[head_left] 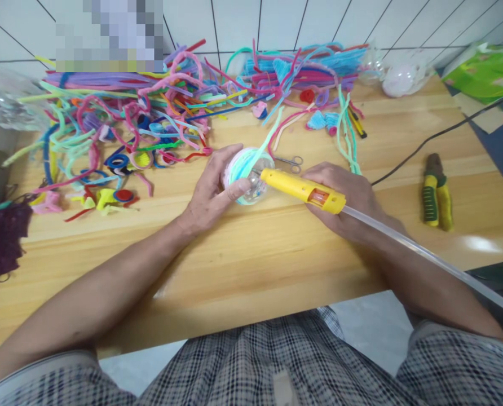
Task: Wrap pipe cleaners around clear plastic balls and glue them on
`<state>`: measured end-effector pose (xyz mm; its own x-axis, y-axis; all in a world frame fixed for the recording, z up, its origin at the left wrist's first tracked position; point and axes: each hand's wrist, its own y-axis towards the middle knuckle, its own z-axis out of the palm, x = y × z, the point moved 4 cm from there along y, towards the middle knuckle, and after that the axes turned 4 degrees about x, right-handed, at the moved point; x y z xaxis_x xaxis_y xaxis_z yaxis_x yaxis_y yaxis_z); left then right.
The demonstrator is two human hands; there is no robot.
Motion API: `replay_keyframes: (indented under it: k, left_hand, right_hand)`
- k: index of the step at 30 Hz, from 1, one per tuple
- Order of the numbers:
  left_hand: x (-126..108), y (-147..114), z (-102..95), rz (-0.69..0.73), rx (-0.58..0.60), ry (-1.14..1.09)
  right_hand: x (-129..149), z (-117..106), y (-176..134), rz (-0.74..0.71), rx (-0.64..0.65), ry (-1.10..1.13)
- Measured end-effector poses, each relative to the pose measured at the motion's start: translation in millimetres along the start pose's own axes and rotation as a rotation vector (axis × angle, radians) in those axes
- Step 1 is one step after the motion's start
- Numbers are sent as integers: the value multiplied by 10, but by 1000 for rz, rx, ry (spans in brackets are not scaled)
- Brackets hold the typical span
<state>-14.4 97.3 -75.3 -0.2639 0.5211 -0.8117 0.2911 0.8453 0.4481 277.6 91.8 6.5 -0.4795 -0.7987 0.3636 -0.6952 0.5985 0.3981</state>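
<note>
My left hand point(213, 189) is wrapped round a clear plastic ball point(257, 189) with its thumb across the front. Pastel pipe cleaners point(249, 160) in mint, blue and pink are wound about the ball, and one mint end sticks up past its top. A yellow hot glue gun point(294, 185) is gripped in my right hand point(340, 192), its nozzle at the ball's upper right side. From its rear a long translucent glue stick point(404, 241) runs along my right forearm. Small scissors point(291, 162) lie just behind the gun.
Tangled colourful pipe cleaners point(120, 124) cover the back left. Yellow-green pliers point(436, 194) and a black cord point(429, 138) are at right. A yellow utility knife point(356, 122), clear balls point(399, 76) and a green bag point(484, 73) lie farther back. A dark purple tassel point(7, 231) hangs at left.
</note>
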Motion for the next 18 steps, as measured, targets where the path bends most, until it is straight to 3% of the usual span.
replay_keyframes:
  k: [18]
  left_hand:
    - [-26,14,9,-36,-15,-15]
  right_hand:
    - [-13,21,-12,44,-8,42]
